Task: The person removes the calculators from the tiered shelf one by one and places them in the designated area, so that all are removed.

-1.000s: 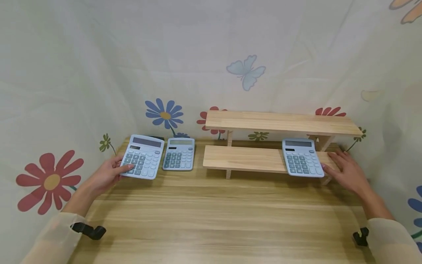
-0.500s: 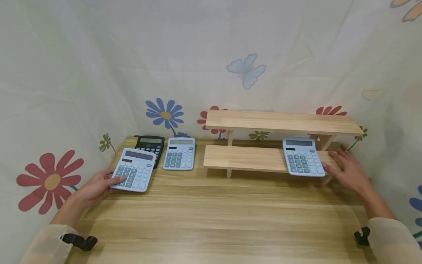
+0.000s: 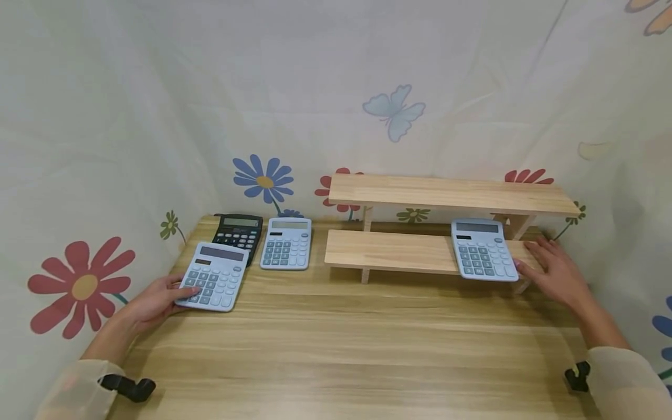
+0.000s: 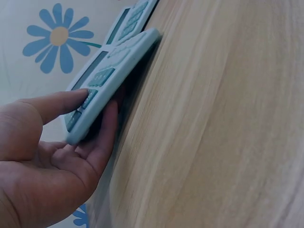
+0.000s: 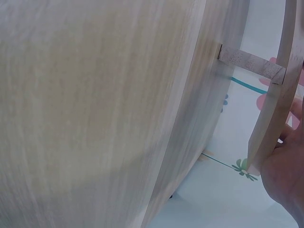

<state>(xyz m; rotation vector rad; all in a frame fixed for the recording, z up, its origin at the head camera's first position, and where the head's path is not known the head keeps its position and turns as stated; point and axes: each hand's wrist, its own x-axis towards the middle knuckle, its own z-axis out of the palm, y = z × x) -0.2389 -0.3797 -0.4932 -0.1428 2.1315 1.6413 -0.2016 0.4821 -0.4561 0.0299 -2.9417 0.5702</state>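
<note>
At the left of the table, my left hand (image 3: 157, 301) pinches a light blue calculator (image 3: 223, 279), thumb on its keys and fingers underneath. In the left wrist view this calculator (image 4: 118, 71) is tilted, its far edge close to the wood. A black calculator (image 3: 238, 230) lies partly hidden behind it. Beside that lies another light blue calculator (image 3: 286, 244). A third light blue calculator (image 3: 484, 249) leans on the lower shelf (image 3: 388, 251) at the right. My right hand (image 3: 559, 277) rests on that shelf's right end, its thumb by the calculator's lower corner.
A two-step wooden stand holds its upper shelf (image 3: 451, 193) above and behind the lower one. A shelf support (image 5: 249, 64) shows in the right wrist view. Flowered cloth (image 3: 294, 87) hangs behind and beside the wooden table (image 3: 346, 350).
My left hand has carried its calculator down and toward me, uncovering much of the black calculator behind. My right hand and the calculator on the shelf have stayed in place.
</note>
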